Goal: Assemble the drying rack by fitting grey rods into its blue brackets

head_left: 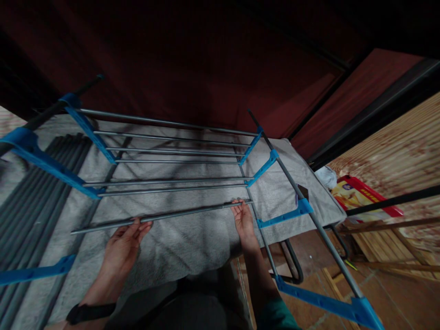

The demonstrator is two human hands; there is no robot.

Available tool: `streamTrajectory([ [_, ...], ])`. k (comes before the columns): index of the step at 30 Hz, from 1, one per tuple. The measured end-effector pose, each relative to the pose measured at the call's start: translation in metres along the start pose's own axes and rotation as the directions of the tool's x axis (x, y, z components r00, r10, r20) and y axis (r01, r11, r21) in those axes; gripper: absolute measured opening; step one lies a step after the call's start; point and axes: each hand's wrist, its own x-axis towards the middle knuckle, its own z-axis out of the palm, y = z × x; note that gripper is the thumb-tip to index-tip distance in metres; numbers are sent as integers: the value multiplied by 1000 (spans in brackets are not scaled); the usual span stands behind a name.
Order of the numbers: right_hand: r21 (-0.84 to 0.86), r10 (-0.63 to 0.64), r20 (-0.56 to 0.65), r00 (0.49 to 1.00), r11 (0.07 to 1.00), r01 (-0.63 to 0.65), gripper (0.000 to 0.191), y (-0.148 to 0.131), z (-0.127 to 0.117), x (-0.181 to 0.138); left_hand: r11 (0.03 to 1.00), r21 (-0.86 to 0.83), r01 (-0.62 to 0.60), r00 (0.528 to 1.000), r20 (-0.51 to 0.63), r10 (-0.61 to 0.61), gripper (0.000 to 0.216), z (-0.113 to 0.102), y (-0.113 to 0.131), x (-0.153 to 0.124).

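A thin grey metal tube (185,212) spans between my two hands, a little below the rack's lower bars. My left hand (125,240) is closed on it toward its left part, wearing a dark wristband. Near its right end, my right hand (243,217) pinches the tube with fingertips, close to a joint in it. Around both hands stands a partly assembled rack of grey tubes and blue plastic brackets. Several crossbars (178,151) join the left bracket (91,133) to the right bracket (252,145). The nearer right bracket (285,214) has no crossbar in it.
Grey cloth (192,243) covers the table under the rack. A bundle of loose grey tubes (37,201) lies at left. A red and yellow package (360,197) sits beyond the table's right edge, near a wooden frame (381,247). A dark red surface (192,68) rises behind.
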Motion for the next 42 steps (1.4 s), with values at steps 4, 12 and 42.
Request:
streamTrajectory([
  [4, 14, -4, 5, 1000, 1000, 3, 16, 0, 0, 1, 1000, -17, 0, 1000, -2, 0, 18, -2, 0, -1],
  [12, -8, -12, 3, 1000, 1000, 12, 13, 1, -1, 2, 1000, -2, -2, 1000, 1, 2, 21, 1, 5, -10],
  [42, 48, 34, -106, 994, 998, -30, 14, -1, 3, 3, 997, 24, -69, 993, 97, 67, 26, 18, 38, -26],
])
